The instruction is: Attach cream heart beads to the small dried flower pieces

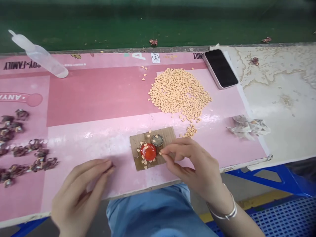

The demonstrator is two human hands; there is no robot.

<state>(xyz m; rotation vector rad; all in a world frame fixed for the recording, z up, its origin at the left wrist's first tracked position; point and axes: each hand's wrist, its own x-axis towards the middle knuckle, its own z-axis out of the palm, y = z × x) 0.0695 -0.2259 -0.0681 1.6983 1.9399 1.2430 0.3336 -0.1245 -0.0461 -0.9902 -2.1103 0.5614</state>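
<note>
Tiny pale-tan heart-shaped flake [160, 153], pinched between thumb and forefinger of the right hand [190, 164], at 3 o'clock from a glossy red dome [148, 151] and just off its edge; flake too small for any long axis to show. Dome seated on a rough brown board square [168, 133], the square's longer run lying roughly 9 to 3 o'clock and tilted slightly, with loose flakes around the dome's lower edge. Ribbed round metal bottle cap [157, 140] close by at 1 o'clock from the dome. Right hand clearly nearer, reaching in from 4 o'clock, its fingers over the square's right edge. Left hand [81, 187] farther off at 8 o'clock, fingers gently curled and together at the table's near edge, nothing visible in them, though a hold on something very small cannot be ruled out. Large heap of pale-tan flakes [179, 92] at 12 o'clock from the square, a small spill [190, 131] at 2 o'clock. Black smartphone [220, 68] beyond at 1 o'clock, crumpled white tissue [248, 126] at 3 o'clock, dark dried flower clusters [36, 144] at 9 o'clock, clear plastic squeeze bottle [40, 56] at 10 o'clock.
</note>
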